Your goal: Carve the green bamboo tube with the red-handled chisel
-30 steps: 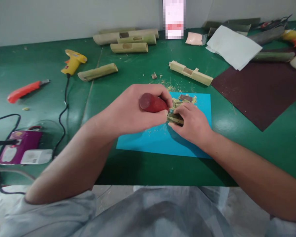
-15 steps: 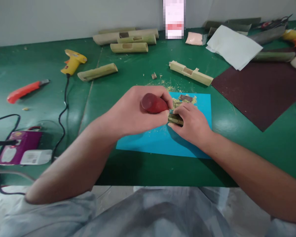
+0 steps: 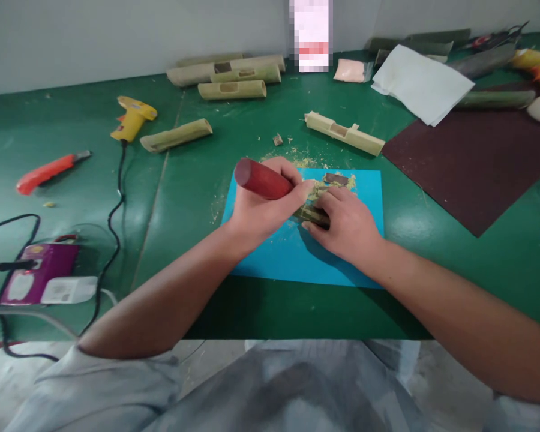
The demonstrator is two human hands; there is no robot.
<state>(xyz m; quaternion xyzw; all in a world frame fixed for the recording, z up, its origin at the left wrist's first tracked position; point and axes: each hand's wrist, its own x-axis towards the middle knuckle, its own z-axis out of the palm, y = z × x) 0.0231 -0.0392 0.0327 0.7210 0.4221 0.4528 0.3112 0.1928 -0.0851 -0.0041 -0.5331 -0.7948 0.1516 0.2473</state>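
My left hand (image 3: 263, 210) is wrapped round the thick red handle of a carving tool (image 3: 263, 180); its working end is hidden by my fingers. The handle leans toward the upper left. A short greenish bamboo piece (image 3: 312, 214) is gripped by my right hand (image 3: 346, 219), its far end under my fingers. The two hands nearly meet over the bamboo. Beneath them lies a blue sheet (image 3: 270, 261), with pale shavings (image 3: 317, 191) and a small dark brown strip (image 3: 336, 179) near its upper edge.
A cut bamboo tube (image 3: 344, 133) lies beyond the sheet. Further bamboo tubes (image 3: 231, 90) sit at the back. Left are a yellow glue gun (image 3: 132, 118), a red utility knife (image 3: 47, 174) and a purple power box (image 3: 40, 270) with cables. A dark brown sheet (image 3: 468, 174) lies right.
The red handle has tipped further left, showing more of its length, and my left hand has shifted slightly left and down. My right hand stays on the bamboo. The view has shifted slightly.
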